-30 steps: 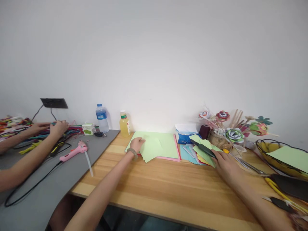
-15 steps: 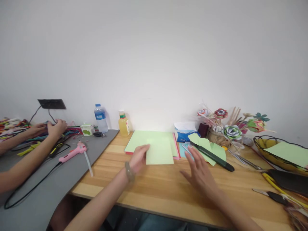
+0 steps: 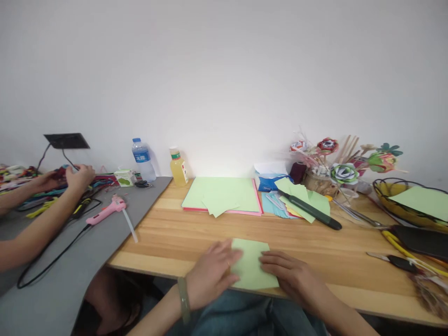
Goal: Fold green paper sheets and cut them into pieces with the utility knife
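Observation:
A light green paper square point(image 3: 251, 263) lies on the wooden table point(image 3: 182, 233) at its front edge. My left hand point(image 3: 215, 268), a bangle on its wrist, rests over the square's left side with fingers spread and somewhat blurred. On the right side of the square lie the fingers of my right hand point(image 3: 292, 275), stretched out and open. Behind them, a small green sheet point(image 3: 219, 204) sits at an angle on a stack of larger green paper point(image 3: 229, 189) with red and pink sheets underneath.
A black-handled cutter point(image 3: 313, 211) lies on green scraps. Paper flowers point(image 3: 345, 173), a basket point(image 3: 381, 193) and a small knife point(image 3: 402, 262) are at right. Two bottles point(image 3: 179, 168) stand behind. At left are a pink glue gun point(image 3: 107, 211) and another person's hands point(image 3: 80, 179).
Both hands have come nearer to the table's front edge, where a green square now lies between them. A smaller green sheet now lies angled on the stack. The view has shifted slightly.

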The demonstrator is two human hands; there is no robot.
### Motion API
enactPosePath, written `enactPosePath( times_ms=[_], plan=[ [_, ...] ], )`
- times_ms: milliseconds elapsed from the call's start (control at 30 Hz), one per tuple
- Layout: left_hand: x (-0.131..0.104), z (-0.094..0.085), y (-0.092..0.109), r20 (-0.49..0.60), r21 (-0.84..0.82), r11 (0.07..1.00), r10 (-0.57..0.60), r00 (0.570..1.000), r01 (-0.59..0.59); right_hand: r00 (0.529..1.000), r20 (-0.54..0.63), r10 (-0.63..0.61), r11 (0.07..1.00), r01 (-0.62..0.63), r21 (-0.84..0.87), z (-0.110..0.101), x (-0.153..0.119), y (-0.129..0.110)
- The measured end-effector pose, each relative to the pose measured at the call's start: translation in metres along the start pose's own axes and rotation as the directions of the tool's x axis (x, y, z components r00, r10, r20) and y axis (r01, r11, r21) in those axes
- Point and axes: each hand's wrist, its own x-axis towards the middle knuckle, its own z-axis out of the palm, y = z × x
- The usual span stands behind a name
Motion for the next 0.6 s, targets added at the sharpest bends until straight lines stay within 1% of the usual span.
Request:
enactPosePath(
  times_ms=[33, 67, 100, 133, 167, 200, 233, 300, 333, 367, 433, 467, 533, 600],
  plan=[
    [-0.001, -0.001, -0.001, 0.120, 0.061, 0.997, 0.040, 0.992, -0.048, 0.999, 0.031, 0.018, 1.000, -0.019, 0.024, -0.003, -0.001, 0.000],
    [-0.002, -0.001, -0.001, 0.200, 0.106, 0.991, 0.063, 0.978, -0.086, 0.998, 0.055, 0.040, 0.998, -0.042, 0.043, -0.005, -0.003, 0.001],
    [-0.003, -0.001, -0.001, 0.238, 0.143, 0.984, 0.074, 0.968, -0.110, 0.995, 0.071, 0.065, 0.996, -0.069, 0.055, -0.006, -0.004, 0.001],
    [-0.003, 0.000, -0.001, 0.243, 0.173, 0.977, 0.080, 0.967, -0.124, 0.992, 0.082, 0.093, 0.993, -0.098, 0.063, -0.007, -0.006, 0.001],
    [-0.004, 0.002, -0.001, 0.225, 0.197, 0.972, 0.084, 0.971, -0.130, 0.989, 0.089, 0.121, 0.990, -0.127, 0.066, -0.007, -0.007, 0.000],
    [-0.004, 0.004, 0.000, 0.189, 0.212, 0.969, 0.087, 0.978, -0.127, 0.984, 0.092, 0.154, 0.985, -0.161, 0.068, -0.006, -0.008, -0.001],
    [-0.005, 0.007, 0.000, 0.129, 0.218, 0.969, 0.087, 0.988, -0.114, 0.977, 0.089, 0.193, 0.977, -0.200, 0.072, -0.004, -0.009, -0.002],
    [-0.005, 0.013, 0.002, -0.054, 0.189, 0.979, 0.087, 0.995, -0.075, 0.954, 0.066, 0.293, 0.951, -0.298, 0.089, 0.000, -0.011, -0.006],
    [-0.004, 0.017, 0.003, -0.155, 0.154, 0.986, 0.080, 0.985, -0.056, 0.936, 0.046, 0.349, 0.930, -0.352, 0.102, 0.003, -0.011, -0.008],
    [-0.002, 0.020, 0.005, -0.251, 0.113, 0.993, 0.069, 0.966, -0.042, 0.915, 0.026, 0.402, 0.908, -0.403, 0.115, 0.006, -0.011, -0.010],
    [0.002, 0.027, 0.007, -0.400, 0.042, 0.999, 0.029, 0.916, -0.013, 0.875, -0.008, 0.483, 0.868, -0.478, 0.132, 0.011, -0.010, -0.012],
    [0.005, 0.030, 0.008, -0.449, 0.020, 1.000, 0.002, 0.894, 0.008, 0.858, -0.016, 0.513, 0.852, -0.507, 0.132, 0.014, -0.010, -0.013],
    [0.010, 0.036, 0.009, -0.511, 0.022, 0.998, -0.041, 0.859, 0.061, 0.825, -0.022, 0.565, 0.821, -0.559, 0.115, 0.018, -0.008, -0.013],
    [0.014, 0.042, 0.007, -0.530, 0.086, 0.989, -0.057, 0.846, 0.121, 0.796, -0.020, 0.605, 0.794, -0.602, 0.087, 0.022, -0.006, -0.014]
  ],
)
